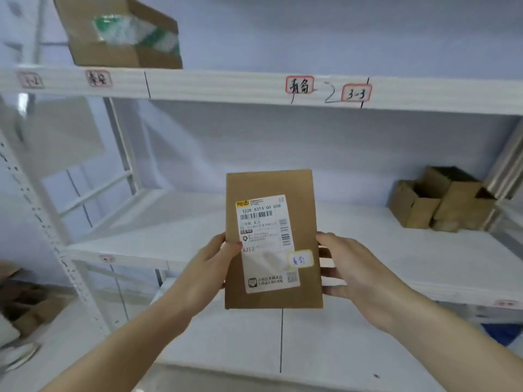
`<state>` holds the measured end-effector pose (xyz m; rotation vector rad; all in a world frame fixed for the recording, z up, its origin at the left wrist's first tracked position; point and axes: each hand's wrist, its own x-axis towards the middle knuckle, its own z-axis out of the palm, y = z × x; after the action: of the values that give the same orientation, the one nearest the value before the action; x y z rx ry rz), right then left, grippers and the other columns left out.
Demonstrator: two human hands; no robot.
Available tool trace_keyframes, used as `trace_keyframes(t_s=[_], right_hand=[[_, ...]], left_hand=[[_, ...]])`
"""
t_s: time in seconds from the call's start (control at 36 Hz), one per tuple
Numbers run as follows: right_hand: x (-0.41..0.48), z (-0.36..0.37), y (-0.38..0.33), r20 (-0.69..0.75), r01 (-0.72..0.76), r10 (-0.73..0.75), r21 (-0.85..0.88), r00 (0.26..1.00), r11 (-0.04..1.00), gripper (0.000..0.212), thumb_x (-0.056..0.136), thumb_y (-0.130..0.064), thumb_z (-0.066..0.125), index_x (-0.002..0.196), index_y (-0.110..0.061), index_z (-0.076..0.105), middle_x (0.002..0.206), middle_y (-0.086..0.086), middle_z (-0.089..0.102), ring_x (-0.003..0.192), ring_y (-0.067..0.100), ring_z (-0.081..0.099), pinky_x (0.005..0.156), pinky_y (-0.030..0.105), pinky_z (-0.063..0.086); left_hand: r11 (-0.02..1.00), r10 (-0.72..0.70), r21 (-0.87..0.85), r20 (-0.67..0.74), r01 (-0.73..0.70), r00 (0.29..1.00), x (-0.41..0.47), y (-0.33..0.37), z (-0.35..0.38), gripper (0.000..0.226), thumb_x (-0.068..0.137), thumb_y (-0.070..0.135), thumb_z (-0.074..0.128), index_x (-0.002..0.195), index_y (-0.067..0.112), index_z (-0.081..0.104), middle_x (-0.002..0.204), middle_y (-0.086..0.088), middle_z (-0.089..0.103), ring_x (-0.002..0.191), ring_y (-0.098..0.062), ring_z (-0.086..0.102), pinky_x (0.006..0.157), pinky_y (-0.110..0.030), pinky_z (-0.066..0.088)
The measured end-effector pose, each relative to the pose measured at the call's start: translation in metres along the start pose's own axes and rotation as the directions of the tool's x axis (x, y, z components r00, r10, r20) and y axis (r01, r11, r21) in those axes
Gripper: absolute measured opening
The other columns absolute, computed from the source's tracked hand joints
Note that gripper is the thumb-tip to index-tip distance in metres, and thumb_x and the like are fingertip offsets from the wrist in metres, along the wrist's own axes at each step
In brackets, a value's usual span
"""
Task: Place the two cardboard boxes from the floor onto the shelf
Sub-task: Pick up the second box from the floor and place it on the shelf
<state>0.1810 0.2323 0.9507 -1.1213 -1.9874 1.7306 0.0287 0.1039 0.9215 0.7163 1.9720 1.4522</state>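
A flat brown cardboard box (302, 222) with a white shipping label and a small yellow-edged sticker is held upright in front of the white shelf (175, 219). My left hand (215, 267) grips its left edge, thumb on the front face. My right hand (356, 275) grips its right edge. The box hangs in the air in front of the middle shelf board, level with that board's front edge. A second floor box cannot be picked out.
An open cardboard box (119, 52) with green-white contents stands on the upper shelf at left. Several small open boxes (441, 202) sit at the right of the middle shelf. More cardboard (25, 309) lies low at left. The upper shelf edge (226, 89) carries red-bordered labels.
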Motion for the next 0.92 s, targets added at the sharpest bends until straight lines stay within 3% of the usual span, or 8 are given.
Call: trace_keyframes(t_s=[0.22, 0.33, 0.44, 0.53, 0.58, 0.64, 0.75, 0.92], right_hand=[[-0.032, -0.006, -0.057, -0.012, 0.113, -0.113, 0.025, 0.994, 0.993, 0.038, 0.100, -0.031, 0.034, 0.094, -0.025, 0.071, 0.068, -0.013, 0.077, 0.086, 0.014, 0.070, 0.074, 0.031, 0.056], [-0.047, -0.009, -0.079, -0.020, 0.144, -0.143, 0.041, 0.990, 0.989, 0.033, 0.100, -0.031, 0.039, 0.095, -0.025, 0.071, 0.073, -0.008, 0.078, 0.092, 0.019, 0.069, 0.081, 0.037, 0.058], [-0.058, -0.018, -0.106, -0.036, 0.207, -0.206, 0.027, 0.978, 0.978, 0.033, 0.099, -0.035, 0.041, 0.095, -0.023, 0.072, 0.090, 0.004, 0.077, 0.096, 0.026, 0.070, 0.081, 0.038, 0.058], [-0.061, -0.028, -0.129, -0.061, 0.272, -0.271, 0.006, 0.961, 0.962, 0.032, 0.098, -0.037, 0.045, 0.091, -0.023, 0.074, 0.081, -0.001, 0.079, 0.086, 0.023, 0.073, 0.080, 0.037, 0.058], [-0.061, -0.034, -0.145, -0.096, 0.297, -0.294, 0.019, 0.951, 0.955, 0.032, 0.095, -0.037, 0.049, 0.091, -0.020, 0.075, 0.079, 0.001, 0.079, 0.079, 0.022, 0.072, 0.079, 0.037, 0.058], [-0.059, -0.041, -0.162, -0.139, 0.313, -0.305, 0.039, 0.942, 0.949, 0.030, 0.094, -0.038, 0.051, 0.093, -0.017, 0.073, 0.086, 0.005, 0.077, 0.080, 0.024, 0.071, 0.079, 0.039, 0.057], [-0.050, -0.055, -0.198, -0.174, 0.364, -0.353, 0.039, 0.919, 0.930, 0.027, 0.092, -0.037, 0.050, 0.087, -0.017, 0.067, 0.084, 0.006, 0.069, 0.077, 0.023, 0.064, 0.087, 0.042, 0.054], [-0.014, -0.079, -0.259, -0.319, 0.435, -0.395, 0.061, 0.861, 0.898, 0.030, 0.096, -0.038, 0.041, 0.085, -0.018, 0.061, 0.084, 0.006, 0.062, 0.075, 0.020, 0.058, 0.078, 0.038, 0.049]], left_hand=[[0.991, 0.131, 0.039, -0.040, -0.129, 0.991, -0.011, 0.057, -0.023, 0.028, 0.096, 0.038, 0.042, 0.115, 0.035, 0.063, 0.100, 0.020, 0.072, 0.098, -0.009, 0.067, 0.098, -0.040, 0.048], [0.975, 0.215, 0.068, -0.019, -0.214, 0.976, -0.021, 0.079, -0.033, 0.021, 0.098, 0.040, 0.040, 0.099, 0.046, 0.061, 0.079, 0.035, 0.071, 0.089, 0.005, 0.064, 0.081, -0.027, 0.049], [0.953, 0.300, 0.063, -0.051, -0.297, 0.953, -0.031, 0.107, -0.043, 0.026, 0.096, 0.042, 0.040, 0.095, 0.056, 0.061, 0.104, 0.019, 0.070, 0.096, 0.003, 0.063, 0.077, -0.024, 0.046], [0.945, 0.322, 0.099, -0.107, -0.312, 0.941, -0.028, 0.146, -0.049, 0.032, 0.094, 0.042, 0.042, 0.081, 0.061, 0.064, 0.104, 0.012, 0.066, 0.097, -0.005, 0.061, 0.075, -0.028, 0.045], [0.927, 0.373, 0.099, -0.148, -0.361, 0.916, -0.013, 0.161, -0.059, 0.033, 0.099, 0.029, 0.042, 0.100, 0.049, 0.068, 0.111, 0.004, 0.070, 0.102, -0.015, 0.063, 0.080, -0.035, 0.047], [0.936, 0.353, 0.048, -0.163, -0.350, 0.921, 0.009, 0.183, -0.064, 0.035, 0.102, 0.024, 0.038, 0.129, 0.019, 0.058, 0.134, -0.010, 0.060, 0.113, -0.029, 0.057, 0.092, -0.036, 0.042], [0.932, 0.359, 0.003, -0.155, -0.363, 0.920, 0.017, 0.225, -0.056, 0.031, 0.095, 0.045, 0.040, 0.081, 0.031, 0.063, 0.085, 0.009, 0.067, 0.079, -0.013, 0.062, 0.082, -0.033, 0.048], [0.892, 0.448, -0.036, -0.052, -0.450, 0.893, 0.044, 0.284, -0.049, 0.037, 0.092, 0.051, 0.034, 0.087, 0.033, 0.065, 0.083, 0.005, 0.067, 0.080, -0.018, 0.060, 0.085, -0.039, 0.050]])
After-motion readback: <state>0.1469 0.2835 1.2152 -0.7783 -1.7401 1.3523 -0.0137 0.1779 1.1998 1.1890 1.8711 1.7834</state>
